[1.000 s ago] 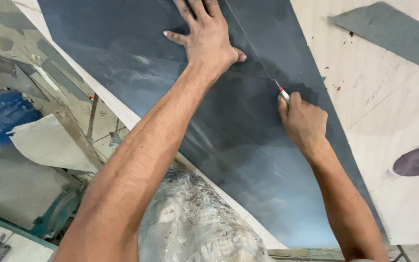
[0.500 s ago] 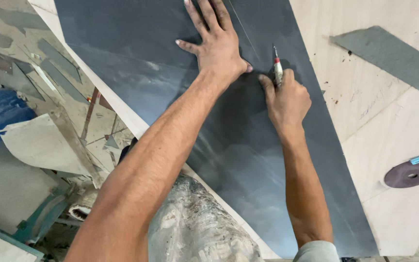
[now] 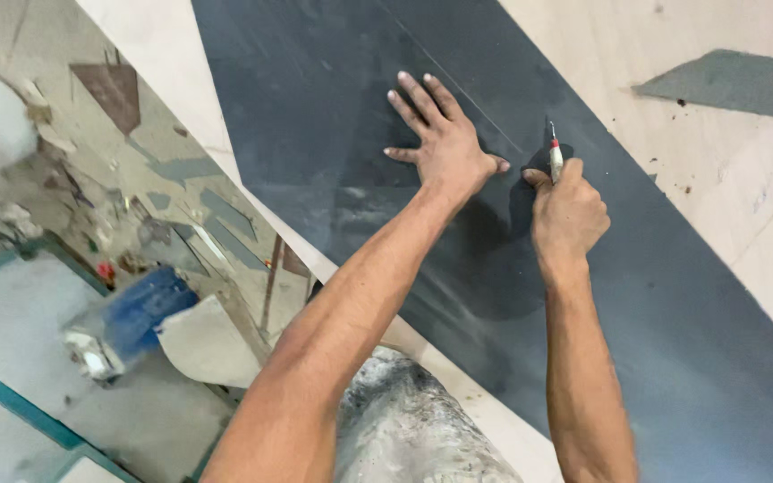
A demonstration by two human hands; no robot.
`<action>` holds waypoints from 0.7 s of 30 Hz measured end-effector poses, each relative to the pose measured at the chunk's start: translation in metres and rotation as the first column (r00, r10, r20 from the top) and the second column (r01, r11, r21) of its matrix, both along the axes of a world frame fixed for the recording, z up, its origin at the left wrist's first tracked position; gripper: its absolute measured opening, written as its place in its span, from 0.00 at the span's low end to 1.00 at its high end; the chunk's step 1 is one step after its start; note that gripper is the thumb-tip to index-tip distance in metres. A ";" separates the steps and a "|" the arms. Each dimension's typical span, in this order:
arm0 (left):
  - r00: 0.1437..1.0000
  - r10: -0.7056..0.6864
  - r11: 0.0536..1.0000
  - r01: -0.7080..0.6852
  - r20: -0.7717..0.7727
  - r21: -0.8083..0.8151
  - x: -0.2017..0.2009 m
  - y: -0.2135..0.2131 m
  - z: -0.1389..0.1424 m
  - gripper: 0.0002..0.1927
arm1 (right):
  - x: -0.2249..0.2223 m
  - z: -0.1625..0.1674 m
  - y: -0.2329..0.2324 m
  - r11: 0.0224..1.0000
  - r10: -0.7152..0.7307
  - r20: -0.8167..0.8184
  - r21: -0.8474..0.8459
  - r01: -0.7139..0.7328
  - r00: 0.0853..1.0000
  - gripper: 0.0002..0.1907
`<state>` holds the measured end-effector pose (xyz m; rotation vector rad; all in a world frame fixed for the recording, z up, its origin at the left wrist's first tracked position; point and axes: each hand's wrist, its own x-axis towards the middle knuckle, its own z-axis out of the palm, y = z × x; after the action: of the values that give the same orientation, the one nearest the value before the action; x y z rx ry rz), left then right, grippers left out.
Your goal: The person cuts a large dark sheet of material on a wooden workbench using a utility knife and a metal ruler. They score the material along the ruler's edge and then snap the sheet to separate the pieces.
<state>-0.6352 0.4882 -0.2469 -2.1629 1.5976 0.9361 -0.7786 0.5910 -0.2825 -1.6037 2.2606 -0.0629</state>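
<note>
Pressing hand: left hand (image 3: 445,143), fingers spread flat on dark sheet (image 3: 333,116), frame centre.
Scribing hand: right hand (image 3: 568,213) fisted around scribing tool (image 3: 555,159).
Edges: sheet's left edge borders pale board (image 3: 726,206); open sheet lower right.

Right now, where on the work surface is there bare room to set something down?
Free: pale wooden board right of the dark grey sheet, below the grey offcut; also the sheet's upper left. Crowded: sheet's middle, where left hand lies flat beside right hand gripping a slim scoring tool.
</note>
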 end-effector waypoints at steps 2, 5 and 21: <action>1.000 -0.015 1.000 0.015 -0.013 0.017 0.001 -0.001 0.003 0.81 | 0.006 -0.003 0.004 0.999 -0.045 0.016 -0.023 0.045 0.999 0.23; 0.999 -0.030 0.999 0.031 -0.016 0.041 0.000 -0.003 0.004 0.81 | 0.013 -0.002 0.009 0.992 -0.100 0.007 -0.073 0.100 0.995 0.22; -0.213 -0.972 -0.133 0.842 -0.097 -0.523 0.092 -0.064 -0.002 0.43 | 0.047 0.025 0.005 0.961 -0.272 -0.142 -0.100 0.260 0.952 0.20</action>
<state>-0.5433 0.4238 -0.2490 0.0283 2.8915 0.5855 -0.7312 0.5960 -0.2579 -1.3722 2.6146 -0.1032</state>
